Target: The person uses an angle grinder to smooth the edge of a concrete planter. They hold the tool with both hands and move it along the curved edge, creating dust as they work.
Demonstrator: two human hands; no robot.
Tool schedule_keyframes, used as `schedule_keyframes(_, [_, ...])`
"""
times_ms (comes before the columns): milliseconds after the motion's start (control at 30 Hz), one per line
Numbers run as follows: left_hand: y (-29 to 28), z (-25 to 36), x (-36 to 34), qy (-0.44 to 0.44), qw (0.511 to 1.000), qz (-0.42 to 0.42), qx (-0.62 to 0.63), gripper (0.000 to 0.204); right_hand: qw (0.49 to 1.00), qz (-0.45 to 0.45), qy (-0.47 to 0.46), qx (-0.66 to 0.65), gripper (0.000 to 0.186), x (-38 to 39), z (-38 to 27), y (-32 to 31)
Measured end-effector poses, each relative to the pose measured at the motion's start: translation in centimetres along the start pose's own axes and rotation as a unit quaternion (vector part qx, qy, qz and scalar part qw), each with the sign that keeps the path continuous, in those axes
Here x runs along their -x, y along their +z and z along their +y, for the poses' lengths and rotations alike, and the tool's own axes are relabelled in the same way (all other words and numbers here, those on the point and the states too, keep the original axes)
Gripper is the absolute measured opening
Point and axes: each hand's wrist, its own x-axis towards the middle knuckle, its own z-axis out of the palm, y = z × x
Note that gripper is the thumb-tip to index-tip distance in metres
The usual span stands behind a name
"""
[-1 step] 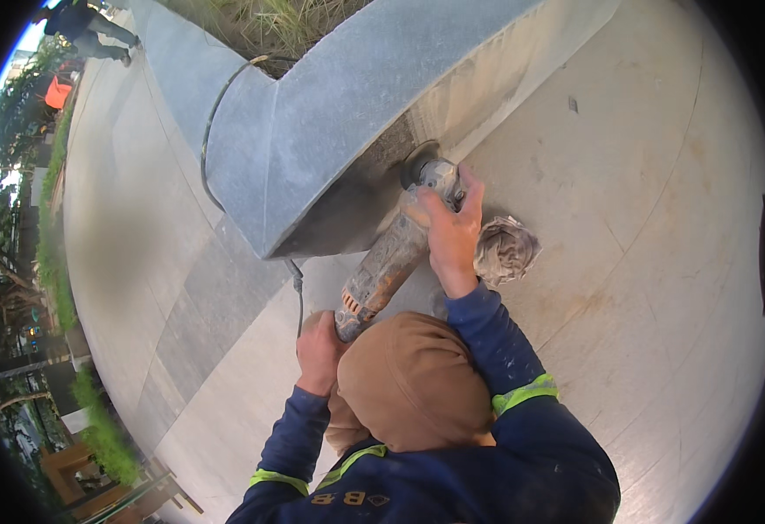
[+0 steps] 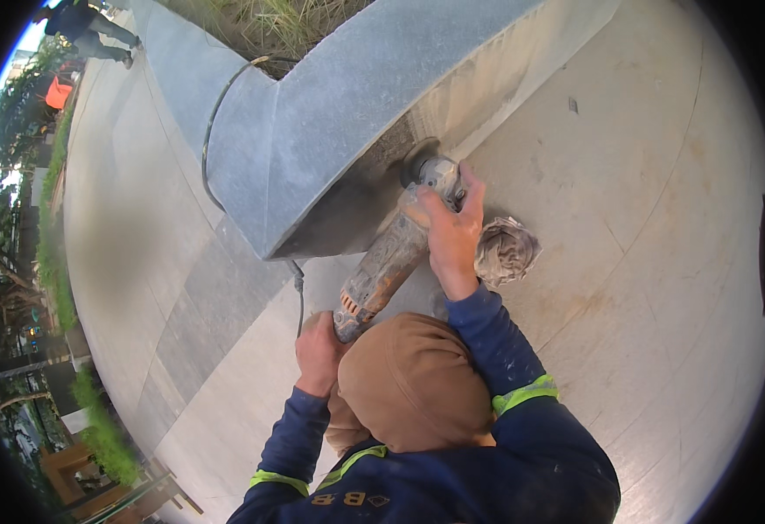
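— Pale stone paving point(image 2: 662, 288) spreads out on every side, and a grey stone curb block point(image 2: 330, 131) juts across it from above. Where are the hands?

— Both are on a dusty angle grinder point(image 2: 391, 262). The right hand point(image 2: 452, 236) lies over the tool's head, fingers wrapped down around it, wrist bent, the blue sleeve with its yellow-green band running back toward the lower edge. The left hand point(image 2: 317, 349) is closed round the rear of the grinder's body, close in front of a brown hooded head point(image 2: 413, 384).

— And the tool itself?

— It slants up from the left hand to the right one, its head pressed in under the overhang of the curb block, just above the right hand's fingers. The disc is mostly hidden there; I think it touches the stone's shadowed underside, but the view is too dark to be sure.

— Anything close by?

— A crumpled grey rag point(image 2: 506, 251) lies on the paving just to the right of the right hand. A black cable point(image 2: 225, 105) leaves near the left hand, climbs over the curb block and loops toward dry grass point(image 2: 269, 26). Far off, beyond the left hand, another person point(image 2: 85, 26) in dark clothes bends over the pavement.
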Motion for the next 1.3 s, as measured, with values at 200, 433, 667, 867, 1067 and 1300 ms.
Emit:
schedule_keyframes(200, [-2.4, 1.0, -0.3, 0.017, 0.998, 0.047, 0.044, 0.036, 0.995, -0.02, -0.091, 0.021, 0.07, 0.8, -5.8, 2.1])
schedule_keyframes(433, [-0.4, 0.8, 0.0, 0.005, 1.0, -0.012, 0.006, 0.034, 0.999, 0.02, 0.005, 0.037, 0.069, -0.1, 0.3, -0.2])
schedule_keyframes(667, [-2.7, 0.9, 0.0, 0.021, 0.997, 0.062, 0.045, 0.034, 0.997, -0.02, -0.076, 0.001, 0.071, 1.0, -5.4, 2.2])
schedule_keyframes(867, [-1.1, -0.5, 0.0, 0.029, 0.999, 0.032, 0.012, 0.031, 0.999, -0.005, -0.04, 0.031, 0.07, 0.9, -1.4, 1.1])
schedule_keyframes(1067, [-0.5, -0.5, 0.3, 0.03, 0.999, 0.023, 0.007, 0.035, 1.0, -0.002, -0.016, 0.025, 0.072, 0.8, 0.0, 0.4])
schedule_keyframes(1300, [-2.5, 0.4, 0.3, 0.027, 0.998, 0.048, 0.037, 0.033, 0.997, -0.029, -0.066, -0.017, 0.071, 1.4, -4.3, 1.8])
